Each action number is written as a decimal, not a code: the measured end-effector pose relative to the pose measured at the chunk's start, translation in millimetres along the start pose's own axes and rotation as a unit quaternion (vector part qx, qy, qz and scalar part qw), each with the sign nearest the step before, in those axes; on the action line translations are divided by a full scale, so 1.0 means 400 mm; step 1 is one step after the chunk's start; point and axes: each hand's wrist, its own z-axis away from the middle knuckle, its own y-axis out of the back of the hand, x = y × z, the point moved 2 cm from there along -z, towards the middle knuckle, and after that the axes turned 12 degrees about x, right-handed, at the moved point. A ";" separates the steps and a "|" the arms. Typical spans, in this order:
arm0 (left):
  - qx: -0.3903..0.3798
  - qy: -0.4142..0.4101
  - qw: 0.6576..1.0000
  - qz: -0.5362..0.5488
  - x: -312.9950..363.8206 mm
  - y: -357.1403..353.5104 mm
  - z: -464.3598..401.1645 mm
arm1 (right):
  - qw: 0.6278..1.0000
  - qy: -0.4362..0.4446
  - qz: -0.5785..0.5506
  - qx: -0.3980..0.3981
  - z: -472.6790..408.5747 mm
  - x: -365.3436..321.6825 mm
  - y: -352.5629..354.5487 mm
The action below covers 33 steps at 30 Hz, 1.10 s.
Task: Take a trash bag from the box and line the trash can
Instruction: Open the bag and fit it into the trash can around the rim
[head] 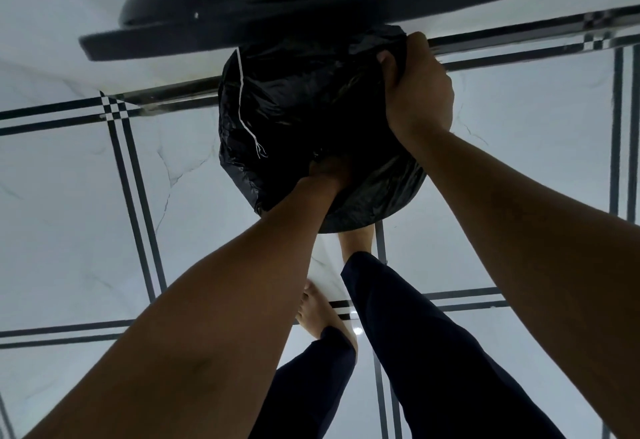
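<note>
Trash bag: black, crinkled, draped over the trash can's mouth.
Right hand: fingers curled, pinching the bag's far edge.
Left hand: pushed inside the bag, nearer the body than that pinch; fingers hidden, cannot tell.

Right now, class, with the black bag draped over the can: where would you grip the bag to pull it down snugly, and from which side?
Grip the trash bag at its folded-over edge, from outside and above, as the right hand does at the far rim: the film there bunches into a graspable fold.
</note>
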 end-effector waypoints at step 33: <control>0.166 0.083 0.972 0.143 -0.016 0.019 -0.115 | 0.998 0.025 0.030 0.041 0.013 -0.007 0.000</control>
